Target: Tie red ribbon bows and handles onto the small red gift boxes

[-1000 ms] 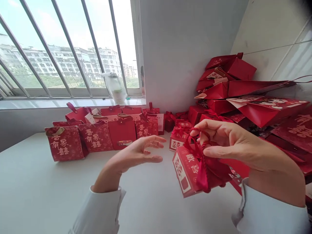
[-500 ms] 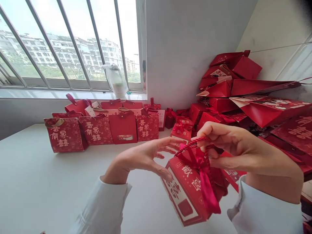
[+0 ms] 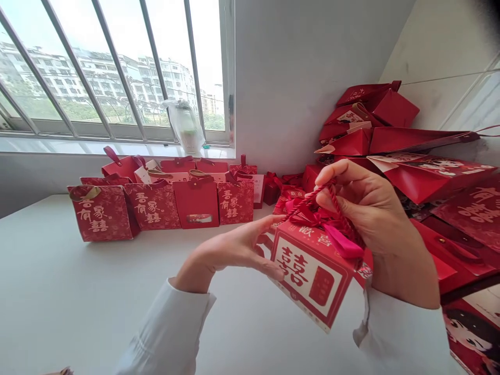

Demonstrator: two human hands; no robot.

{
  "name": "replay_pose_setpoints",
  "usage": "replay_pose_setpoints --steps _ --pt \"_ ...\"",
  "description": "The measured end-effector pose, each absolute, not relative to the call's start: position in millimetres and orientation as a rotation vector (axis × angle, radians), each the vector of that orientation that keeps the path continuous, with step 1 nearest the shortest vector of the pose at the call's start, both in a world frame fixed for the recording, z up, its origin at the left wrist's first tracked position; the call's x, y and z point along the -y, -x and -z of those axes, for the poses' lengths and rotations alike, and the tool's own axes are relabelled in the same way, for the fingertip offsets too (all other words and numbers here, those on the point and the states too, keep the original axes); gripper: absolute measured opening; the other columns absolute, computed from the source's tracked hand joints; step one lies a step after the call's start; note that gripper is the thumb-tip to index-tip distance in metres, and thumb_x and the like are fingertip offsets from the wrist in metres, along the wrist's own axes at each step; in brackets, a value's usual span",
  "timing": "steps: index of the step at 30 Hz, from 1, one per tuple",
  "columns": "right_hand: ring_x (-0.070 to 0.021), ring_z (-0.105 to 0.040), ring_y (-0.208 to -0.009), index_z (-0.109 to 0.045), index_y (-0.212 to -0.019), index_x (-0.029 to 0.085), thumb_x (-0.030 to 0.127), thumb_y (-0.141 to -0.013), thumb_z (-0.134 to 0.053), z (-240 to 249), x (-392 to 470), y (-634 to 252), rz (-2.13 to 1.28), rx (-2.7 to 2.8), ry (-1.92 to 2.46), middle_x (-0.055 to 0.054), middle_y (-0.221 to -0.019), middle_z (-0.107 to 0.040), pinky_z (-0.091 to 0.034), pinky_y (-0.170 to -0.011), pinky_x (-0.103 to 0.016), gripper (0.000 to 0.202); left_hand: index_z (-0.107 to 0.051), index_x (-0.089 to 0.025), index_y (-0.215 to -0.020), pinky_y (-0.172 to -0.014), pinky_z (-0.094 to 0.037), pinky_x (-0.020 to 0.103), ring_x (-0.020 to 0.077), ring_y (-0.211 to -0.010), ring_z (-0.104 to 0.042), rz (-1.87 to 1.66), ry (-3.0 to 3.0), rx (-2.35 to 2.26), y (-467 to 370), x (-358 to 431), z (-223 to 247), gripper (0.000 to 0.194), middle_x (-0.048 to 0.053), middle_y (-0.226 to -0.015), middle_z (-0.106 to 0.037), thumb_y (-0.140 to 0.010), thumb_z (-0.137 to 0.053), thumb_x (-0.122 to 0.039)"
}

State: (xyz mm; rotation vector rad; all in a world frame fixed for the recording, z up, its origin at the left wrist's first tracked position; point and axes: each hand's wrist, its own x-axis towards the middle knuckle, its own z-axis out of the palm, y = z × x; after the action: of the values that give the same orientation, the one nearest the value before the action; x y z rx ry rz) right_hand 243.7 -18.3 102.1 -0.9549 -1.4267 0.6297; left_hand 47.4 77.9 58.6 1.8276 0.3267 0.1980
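A red gift box [image 3: 308, 281] with a cream front panel and printed characters hangs tilted over the white table. On its top sits a ribbon bow [image 3: 344, 244], and a twisted red cord handle [image 3: 302, 204] rises above it. My right hand [image 3: 363, 208] pinches the cord between thumb and fingertips. At the box's left side is my left hand [image 3: 238, 250], its thumb against the front panel and its fingers partly hidden behind the side.
Rows of upright red gift bags [image 3: 152, 208] stand at the back left of the table [image 3: 148, 291]. Several bowed small boxes [image 3: 291, 195] sit behind my hands. Red boxes and bags [image 3: 429, 161] are piled high on the right. A plastic-wrapped cup [image 3: 189, 130] stands on the windowsill.
The cord is lifted higher by my right hand, and the box has swung so its front panel faces me more. My left hand remains at the box's left side.
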Motion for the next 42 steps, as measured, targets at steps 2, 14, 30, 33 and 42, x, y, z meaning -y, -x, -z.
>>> replay_pose_setpoints --steps 2,14,30,33,42 --pt "-0.0069 -0.046 -0.055 -0.062 -0.085 0.025 0.022 -0.077 -0.071 -102 18 -243 -0.628 1.417 0.968 0.004 -0.071 -0.051 -0.041 -0.048 -0.017 0.013 -0.040 -0.028 -0.139 -0.090 -0.047 0.038 0.0240 -0.109 -0.058 -0.191 -1.812 -0.325 -49 -77 -59 0.083 0.006 -0.116 -0.064 -0.066 -0.079 -0.030" --pt "-0.0098 -0.054 -0.061 -0.062 -0.089 0.024 0.029 -0.073 -0.074 -102 19 -249 -0.632 1.425 1.087 0.001 -0.072 -0.055 -0.050 -0.056 -0.020 0.021 -0.052 -0.023 -0.130 -0.090 -0.047 0.037 0.0239 -0.105 -0.057 -0.214 -1.765 -0.319 -49 -78 -59 0.058 0.007 -0.112 -0.064 -0.076 -0.070 -0.035" --pt "-0.0111 -0.054 -0.065 -0.062 -0.089 0.026 0.030 -0.070 -0.075 -102 16 -249 -0.533 1.392 1.079 0.001 -0.078 -0.055 -0.049 -0.057 -0.022 0.023 -0.052 -0.025 -0.130 -0.093 -0.045 0.037 0.0241 -0.109 -0.057 -0.206 -1.680 -0.341 -57 -71 -58 0.054 0.007 -0.113 -0.065 -0.080 -0.067 -0.039" --pt "-0.0106 -0.056 -0.066 -0.062 -0.088 0.026 0.030 -0.069 -0.076 -102 15 -249 -0.516 1.381 1.074 0.002 -0.078 -0.055 -0.049 -0.059 -0.022 0.023 -0.050 -0.026 -0.132 -0.094 -0.045 0.038 0.0239 -0.109 -0.058 -0.197 -1.703 -0.366 -57 -72 -58 0.057 0.007 -0.113 -0.066 -0.080 -0.067 -0.038" --pt "-0.0121 -0.056 -0.070 -0.061 -0.087 0.025 0.031 -0.066 -0.078 -102 13 -251 -0.468 1.342 1.078 0.002 -0.079 -0.055 -0.050 -0.060 -0.023 0.028 -0.050 -0.026 -0.131 -0.094 -0.046 0.036 0.0221 -0.108 -0.060 -0.192 -1.665 -0.348 -58 -71 -58 0.056 0.006 -0.121 -0.064 -0.079 -0.068 -0.036"
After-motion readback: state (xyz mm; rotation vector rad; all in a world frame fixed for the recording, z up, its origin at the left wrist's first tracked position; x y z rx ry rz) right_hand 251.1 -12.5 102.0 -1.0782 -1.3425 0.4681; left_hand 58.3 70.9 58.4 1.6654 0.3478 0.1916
